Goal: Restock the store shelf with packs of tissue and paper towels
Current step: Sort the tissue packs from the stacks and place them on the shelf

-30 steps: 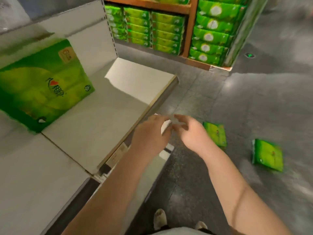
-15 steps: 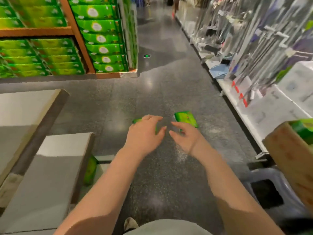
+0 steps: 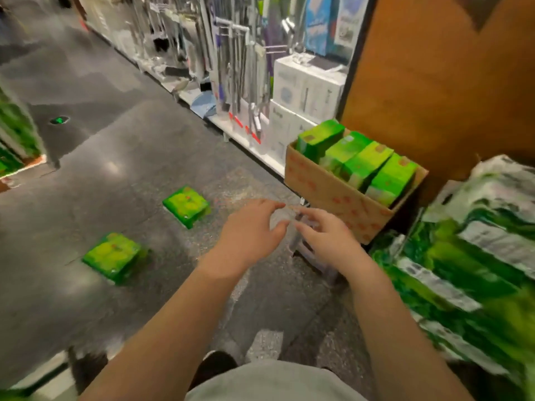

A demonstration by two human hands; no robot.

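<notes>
My left hand and my right hand hover side by side over the dark floor, fingers loosely spread, holding nothing. Just right of them a cardboard box holds several green tissue packs standing on edge. Two flat green tissue packs lie on the floor to the left, one nearer and one farther. A blurred stack of green-and-white paper towel packs fills the right edge.
A pale plastic stool shows under the box. Behind it stands a brown panel. A shelf row with hanging mops and white boxes lines the aisle's far side. Green stocked shelving is at the left edge.
My view has swung right, away from the white shelf to the aisle, the cardboard box and the paper towel stack. Both hands stay together in front of me, holding nothing.
</notes>
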